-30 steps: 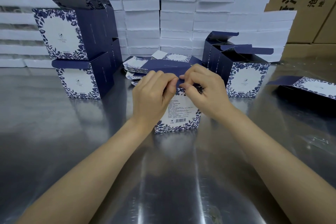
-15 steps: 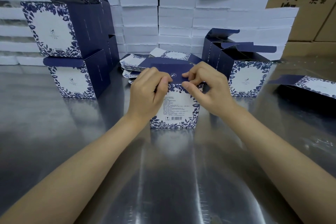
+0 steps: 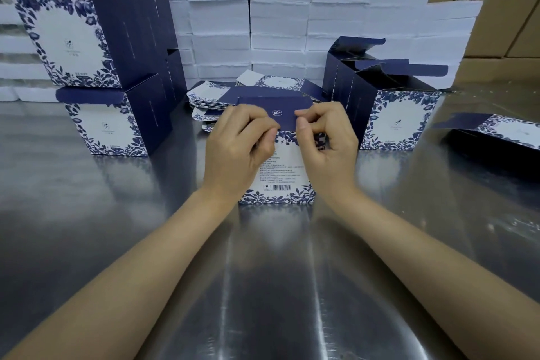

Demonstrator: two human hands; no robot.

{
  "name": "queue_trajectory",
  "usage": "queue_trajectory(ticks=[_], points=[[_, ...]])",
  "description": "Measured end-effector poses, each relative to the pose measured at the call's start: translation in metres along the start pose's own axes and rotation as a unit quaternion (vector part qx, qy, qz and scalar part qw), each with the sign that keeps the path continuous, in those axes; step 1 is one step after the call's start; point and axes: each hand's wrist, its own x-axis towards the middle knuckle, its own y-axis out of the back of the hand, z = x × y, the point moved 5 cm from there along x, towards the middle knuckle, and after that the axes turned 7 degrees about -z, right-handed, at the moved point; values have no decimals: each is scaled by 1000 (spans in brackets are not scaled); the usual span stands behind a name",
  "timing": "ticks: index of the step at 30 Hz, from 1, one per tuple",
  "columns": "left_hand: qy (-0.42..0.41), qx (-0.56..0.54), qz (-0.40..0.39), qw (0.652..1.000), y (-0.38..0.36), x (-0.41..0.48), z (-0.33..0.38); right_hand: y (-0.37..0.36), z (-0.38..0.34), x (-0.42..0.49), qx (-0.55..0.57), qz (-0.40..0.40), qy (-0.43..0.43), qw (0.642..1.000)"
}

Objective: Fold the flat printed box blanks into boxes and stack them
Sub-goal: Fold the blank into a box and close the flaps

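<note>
Both hands on one box. My left hand [image 3: 239,149] and right hand [image 3: 327,149] each pinch the navy top flap [image 3: 277,112] of the white card box with blue floral print [image 3: 277,181], which stands on the steel desk [image 3: 263,272] directly beneath the fingers [image 3: 263,128]. The flap is bent over but not yet tucked, I judge. Left of the fingers: folded boxes [image 3: 96,120], stacked. Right: open-lidded boxes [image 3: 400,120]. Just beyond the fingers, a pile of flat blanks [image 3: 210,96] waits. Plenty left.
</note>
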Motion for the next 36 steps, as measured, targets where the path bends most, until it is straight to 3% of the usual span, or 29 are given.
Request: queue_trajectory(ticks=[4,7,13,16,20,33,36], points=[[55,-40,20,997,-4,1,-1,-5,3,6,-1,25,-30,999],[50,-40,16,998,-5,1,-1,-8,7,8,34,39,-51,997],[6,-27,-59,998,-1,-6,-3,2,18,-11,105,-53,-79,990],[38,-52,-49,997,-2,-7,2,2,21,-6,116,-51,-96,987],[131,-177,-23,975,3,-14,-12,5,22,-3,119,-69,-81,987],[173,-231,-60,956,-3,-22,-33,4,31,-10,83,-49,-86,992],[232,-237,-34,943,0,-27,-47,11,46,-13,103,-49,-201,973]])
